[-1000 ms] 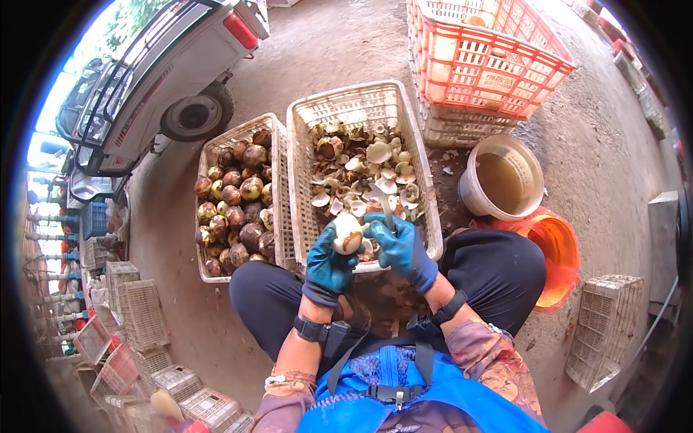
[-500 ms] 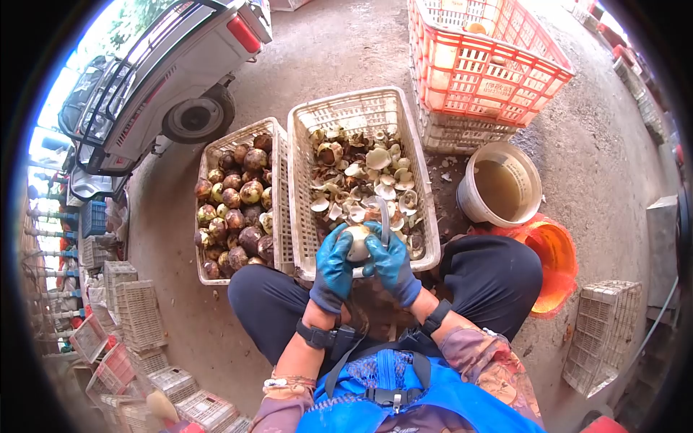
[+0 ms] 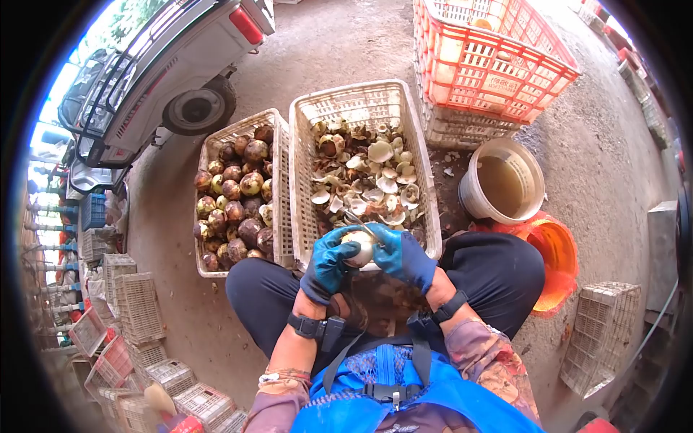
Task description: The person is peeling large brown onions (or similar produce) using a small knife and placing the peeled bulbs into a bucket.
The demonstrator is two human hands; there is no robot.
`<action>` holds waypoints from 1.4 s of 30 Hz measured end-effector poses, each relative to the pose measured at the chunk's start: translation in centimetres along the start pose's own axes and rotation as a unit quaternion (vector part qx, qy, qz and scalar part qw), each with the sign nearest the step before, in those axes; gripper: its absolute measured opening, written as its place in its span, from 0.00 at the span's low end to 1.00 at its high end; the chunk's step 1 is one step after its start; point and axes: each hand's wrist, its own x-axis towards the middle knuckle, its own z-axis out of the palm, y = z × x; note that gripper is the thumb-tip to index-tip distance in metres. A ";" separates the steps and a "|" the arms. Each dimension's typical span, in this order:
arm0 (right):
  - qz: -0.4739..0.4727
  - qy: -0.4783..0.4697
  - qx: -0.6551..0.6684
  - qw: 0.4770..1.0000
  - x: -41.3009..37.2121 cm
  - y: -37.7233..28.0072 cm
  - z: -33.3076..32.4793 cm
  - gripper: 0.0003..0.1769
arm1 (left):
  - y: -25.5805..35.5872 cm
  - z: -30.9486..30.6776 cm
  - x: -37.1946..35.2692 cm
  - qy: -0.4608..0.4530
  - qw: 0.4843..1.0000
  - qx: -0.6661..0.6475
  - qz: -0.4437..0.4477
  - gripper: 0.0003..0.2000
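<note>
In my left hand (image 3: 330, 261), gloved in blue, is a round, pale, mostly peeled fruit or root (image 3: 360, 249), held between thumb and fingers. My right hand (image 3: 406, 257), in a matching glove, is closed at the other side of it. From its fingers a thin grey knife blade (image 3: 354, 217) points up and left across the top of the round piece; the handle is hidden. Both hands are over the near edge of a pale crate (image 3: 294, 180) of cup-shaped peelings (image 3: 380, 151). Left of it, a second crate (image 3: 283, 209) holds several whole brown-and-green round pieces (image 3: 250, 185).
A bucket of murky liquid (image 3: 471, 189) and an orange tub (image 3: 567, 260) stand by my right knee. Red and white crates (image 3: 498, 79) are stacked beyond. A vehicle (image 3: 173, 79) is parked at upper left. More crates (image 3: 138, 307) lie at far left, another (image 3: 600, 335) at right.
The knife blade has swung from upright to leaning left over the round piece. My right hand has turned and shifted slightly right, and my left hand has moved a little left.
</note>
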 end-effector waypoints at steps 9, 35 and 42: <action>0.080 0.058 0.148 0.984 0.8 4.1 1.2 0.10 | 0.9 0.5 -0.5 -0.026 1.000 0.005 -0.003 0.24; 0.075 0.032 0.114 0.990 0.4 -0.1 0.7 0.22 | -0.7 0.9 0.7 0.035 0.936 0.274 0.219 0.28; 0.081 0.032 -0.036 0.996 -0.1 1.7 1.8 0.23 | -2.3 0.4 1.0 0.059 0.912 0.350 0.204 0.32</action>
